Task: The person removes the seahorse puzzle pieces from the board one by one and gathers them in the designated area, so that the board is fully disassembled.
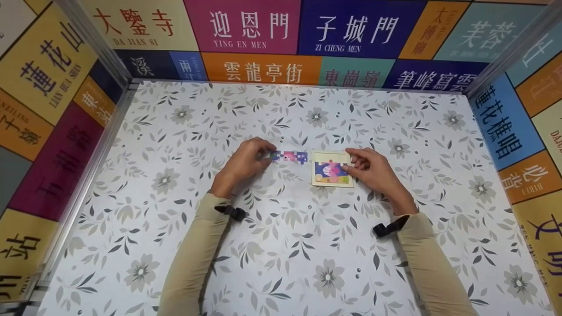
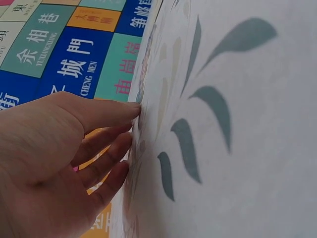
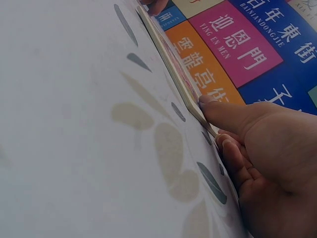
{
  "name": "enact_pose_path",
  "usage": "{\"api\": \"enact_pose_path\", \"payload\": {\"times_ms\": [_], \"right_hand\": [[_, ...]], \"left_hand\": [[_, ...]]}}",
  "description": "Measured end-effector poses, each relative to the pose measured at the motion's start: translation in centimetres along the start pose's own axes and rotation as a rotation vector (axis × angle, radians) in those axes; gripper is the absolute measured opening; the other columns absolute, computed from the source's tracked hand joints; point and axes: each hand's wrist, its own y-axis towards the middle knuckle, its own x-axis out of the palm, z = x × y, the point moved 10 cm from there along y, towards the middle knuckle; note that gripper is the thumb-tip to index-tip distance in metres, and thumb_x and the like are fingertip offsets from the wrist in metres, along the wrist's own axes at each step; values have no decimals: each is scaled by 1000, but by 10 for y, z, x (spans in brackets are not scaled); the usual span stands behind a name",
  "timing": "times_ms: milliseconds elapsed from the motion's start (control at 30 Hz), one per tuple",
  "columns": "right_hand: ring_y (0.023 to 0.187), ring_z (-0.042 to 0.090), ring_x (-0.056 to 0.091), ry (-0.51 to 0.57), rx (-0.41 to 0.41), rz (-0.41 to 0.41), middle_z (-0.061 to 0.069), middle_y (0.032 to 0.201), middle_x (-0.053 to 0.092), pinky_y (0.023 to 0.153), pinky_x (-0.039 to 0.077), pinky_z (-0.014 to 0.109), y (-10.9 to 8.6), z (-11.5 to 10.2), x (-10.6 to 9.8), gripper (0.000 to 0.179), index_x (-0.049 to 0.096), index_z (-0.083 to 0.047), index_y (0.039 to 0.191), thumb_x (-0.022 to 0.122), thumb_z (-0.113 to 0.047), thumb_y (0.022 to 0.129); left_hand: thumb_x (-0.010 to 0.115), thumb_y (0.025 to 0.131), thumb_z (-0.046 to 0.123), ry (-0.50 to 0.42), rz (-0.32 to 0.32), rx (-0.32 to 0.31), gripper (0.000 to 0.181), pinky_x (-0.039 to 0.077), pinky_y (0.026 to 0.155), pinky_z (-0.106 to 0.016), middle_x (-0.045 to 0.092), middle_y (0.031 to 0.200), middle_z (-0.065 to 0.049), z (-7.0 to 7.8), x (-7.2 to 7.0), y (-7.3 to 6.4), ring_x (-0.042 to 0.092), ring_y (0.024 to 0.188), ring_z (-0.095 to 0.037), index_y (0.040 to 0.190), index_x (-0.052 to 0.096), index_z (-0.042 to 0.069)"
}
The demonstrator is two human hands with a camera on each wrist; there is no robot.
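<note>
Near the table's middle lies a short strip of joined jigsaw pieces (image 1: pixel 288 156), purple and pink. My left hand (image 1: pixel 250 158) pinches its left end between thumb and fingers, low against the tabletop in the left wrist view. Just right of the strip, a cream jigsaw tray (image 1: pixel 332 156) lies flat. Joined pieces (image 1: pixel 330 172) with a pink, purple and yellow picture fill its lower part, while the upper part shows bare board. My right hand (image 1: pixel 371 169) grips the tray's right side; in the right wrist view the thumb (image 3: pixel 223 113) rests on the rim, fingers curled beside it.
The table (image 1: pixel 281 245) wears a white cover printed with grey leaves and flowers. Upright panels with coloured, lettered blocks (image 1: pixel 250 26) stand along the back and both sides. A dark strap with a small device (image 1: pixel 235 213) circles each wrist.
</note>
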Motion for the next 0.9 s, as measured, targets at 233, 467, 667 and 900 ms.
{"api": "enact_pose_path", "payload": {"times_ms": [233,467,667,900], "right_hand": [[88,14,59,7,15,-1,14,109,67,76,48,10,-1,0,-1,52,69,-8,145,83,-26,98],[89,14,61,9,1,12,12,107,68,76,49,10,0,-2,-3,43,70,-9,144,75,-25,104],[89,14,62,1,-36,17,14,108,70,77,49,10,-1,-5,-4,40,69,-6,144,70,-17,106],[88,13,60,1,-29,24,15,106,68,76,48,10,-1,-6,-4,40,69,-4,144,70,-13,105]], "left_hand": [[71,95,-1,0,9,29,34,57,104,-42,74,125,-15,3,-1,1,70,113,-31,128,76,2],[67,97,2,-53,71,63,32,57,102,-43,76,124,-14,13,-6,4,70,112,-30,128,77,4],[72,99,4,-46,53,119,27,58,102,-43,78,126,-12,38,7,10,72,114,-30,126,77,4],[71,99,1,-92,-43,168,30,60,102,-42,76,126,-15,74,38,18,72,115,-32,128,76,1]]}}
